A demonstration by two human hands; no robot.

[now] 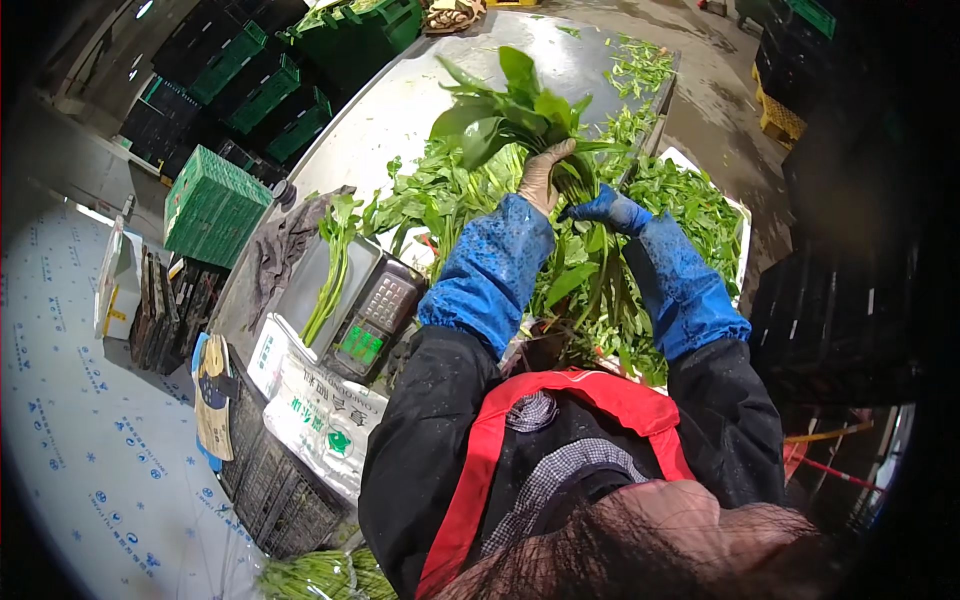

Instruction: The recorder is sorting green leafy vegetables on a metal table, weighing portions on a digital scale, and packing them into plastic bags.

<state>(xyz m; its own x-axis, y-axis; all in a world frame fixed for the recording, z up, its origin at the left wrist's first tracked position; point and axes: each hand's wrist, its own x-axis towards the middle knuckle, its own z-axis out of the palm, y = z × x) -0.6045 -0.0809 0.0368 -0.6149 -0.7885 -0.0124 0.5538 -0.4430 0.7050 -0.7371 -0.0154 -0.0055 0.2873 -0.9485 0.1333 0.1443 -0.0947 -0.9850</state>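
My left hand point(546, 178), in a pale glove, grips a bunch of leafy greens point(510, 120) around its stems. The broad leaves fan out beyond the fingers. My right hand point(615, 210), in a blue glove, has its fingers curled across the stems just below. Long stalks point(611, 289) hang down under it. Beneath both hands spreads a pile of loose greens point(465, 184) on the metal table point(367, 112). To the right, a white container point(744, 240) is heaped with cut leaves point(682, 206).
Left of my arm is a digital scale point(379, 315) with greens point(330, 270) on its pan. Around it lie a dark cloth point(281, 240) and a printed white sack point(322, 420). Green crates point(214, 206) stand beyond the table's left edge; dark crates point(832, 322) stand right.
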